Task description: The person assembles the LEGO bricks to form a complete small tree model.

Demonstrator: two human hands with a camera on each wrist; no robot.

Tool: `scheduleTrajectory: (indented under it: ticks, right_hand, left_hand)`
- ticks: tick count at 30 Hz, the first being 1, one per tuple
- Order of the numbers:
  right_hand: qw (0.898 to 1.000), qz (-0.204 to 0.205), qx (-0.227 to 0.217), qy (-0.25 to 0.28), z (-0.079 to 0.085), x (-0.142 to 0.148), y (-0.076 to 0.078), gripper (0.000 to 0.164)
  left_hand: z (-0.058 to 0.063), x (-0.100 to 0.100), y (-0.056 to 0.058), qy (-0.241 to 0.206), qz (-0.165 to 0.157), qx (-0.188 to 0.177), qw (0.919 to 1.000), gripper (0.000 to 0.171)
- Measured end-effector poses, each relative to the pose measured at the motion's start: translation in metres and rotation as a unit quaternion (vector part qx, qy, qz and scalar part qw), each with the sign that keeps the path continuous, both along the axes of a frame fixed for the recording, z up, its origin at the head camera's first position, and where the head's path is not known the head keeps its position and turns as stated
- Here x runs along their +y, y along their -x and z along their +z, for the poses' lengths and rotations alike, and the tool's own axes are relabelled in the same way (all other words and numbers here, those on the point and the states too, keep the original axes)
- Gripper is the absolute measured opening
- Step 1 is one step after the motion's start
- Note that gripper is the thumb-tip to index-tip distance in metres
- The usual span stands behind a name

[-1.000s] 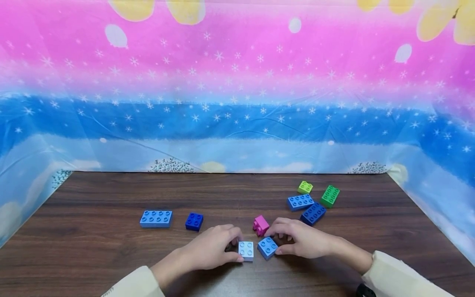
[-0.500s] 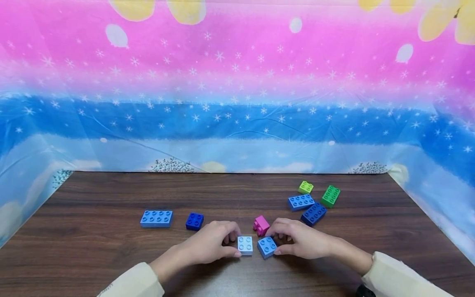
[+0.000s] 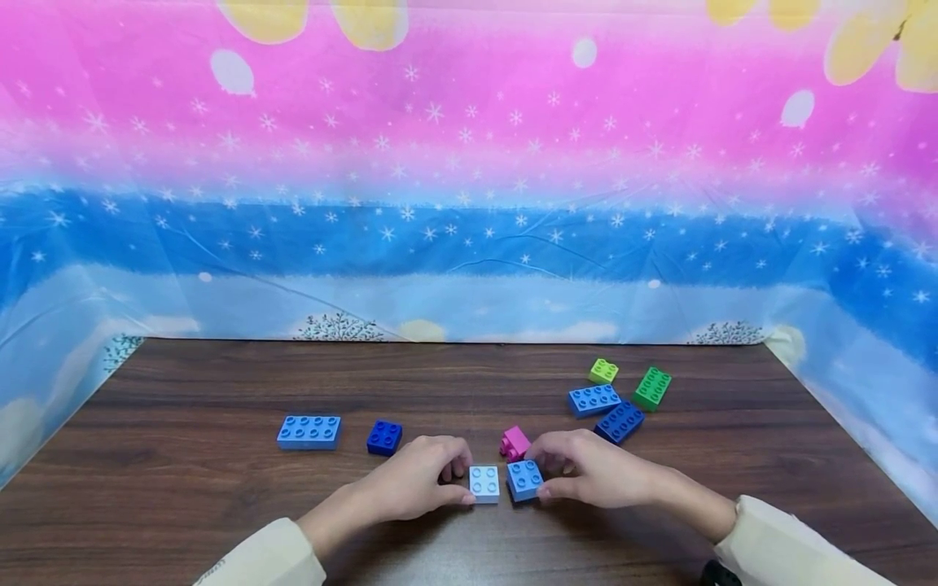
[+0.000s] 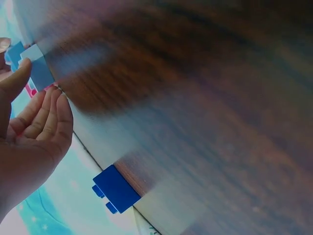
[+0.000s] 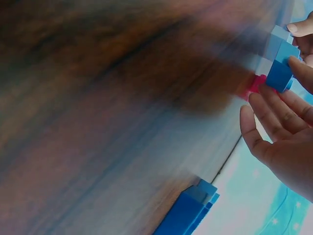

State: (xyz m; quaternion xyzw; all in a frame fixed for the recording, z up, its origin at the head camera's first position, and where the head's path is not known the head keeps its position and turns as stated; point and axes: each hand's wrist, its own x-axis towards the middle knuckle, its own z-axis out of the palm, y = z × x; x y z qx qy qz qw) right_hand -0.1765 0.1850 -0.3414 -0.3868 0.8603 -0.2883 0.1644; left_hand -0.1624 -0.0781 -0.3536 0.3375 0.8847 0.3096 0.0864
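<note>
Between thumb and fingers, my left hand (image 3: 421, 480) pinches a pale blue, nearly white toy building brick (image 3: 484, 484) with a square two-by-two stud top. Just to its right, my right hand (image 3: 597, 472) holds a mid-blue two-by-two brick (image 3: 523, 480) in the same way. A narrow gap separates these two bricks, and both have their studs up. Behind the mid-blue one, a pink brick (image 3: 515, 443) lies on its side, its studs facing left, close to my right fingertips. The right wrist view shows my right thumb against the mid-blue brick (image 5: 282, 66).
On the brown wooden table (image 3: 220, 505), a long light blue brick (image 3: 309, 433) and a small dark blue brick (image 3: 384, 438) sit at left. Back right are lime (image 3: 603, 371), green (image 3: 652, 388), light blue (image 3: 594, 400) and dark blue (image 3: 619, 422) bricks. A patterned cloth (image 3: 469, 244) borders the table.
My left hand has shifted slightly away from me with the pale brick. My right hand has turned the mid-blue brick straighter and moved it a little farther back. The other bricks stay put.
</note>
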Motion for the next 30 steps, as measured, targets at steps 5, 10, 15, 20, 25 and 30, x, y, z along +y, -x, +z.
scheduleTrajectory:
  ticks: [5, 10, 15, 20, 25, 30]
  right_hand:
    - [1.0, -0.001, 0.0, 0.013, 0.004, -0.004, 0.0, 0.03]
    - [1.0, -0.003, 0.005, 0.019, 0.005, -0.01, 0.0, 0.028]
    - [0.999, 0.001, 0.013, 0.032, 0.005, -0.019, 0.0, 0.025]
    - [0.999, 0.003, 0.031, 0.041, 0.004, -0.029, -0.001, 0.024]
    - [0.999, -0.005, 0.04, 0.033, 0.002, -0.037, -0.003, 0.022]
    - [0.999, -0.011, 0.036, 0.026, 0.002, -0.041, -0.004, 0.021]
  left_hand:
    - [0.0, 0.0, 0.0, -0.002, 0.0, 0.006, 1.0, 0.02]
    - [-0.001, 0.0, -0.001, -0.005, -0.001, 0.014, 0.9999, 0.02]
    - [-0.002, 0.001, 0.0, -0.007, -0.002, 0.018, 0.9998, 0.02]
    - [-0.002, 0.002, 0.0, -0.01, -0.007, 0.03, 0.9995, 0.021]
    - [-0.002, 0.002, 0.0, -0.015, -0.008, 0.025, 0.9995, 0.022]
    - [-0.003, 0.001, 0.0, -0.015, -0.009, 0.02, 0.9997, 0.021]
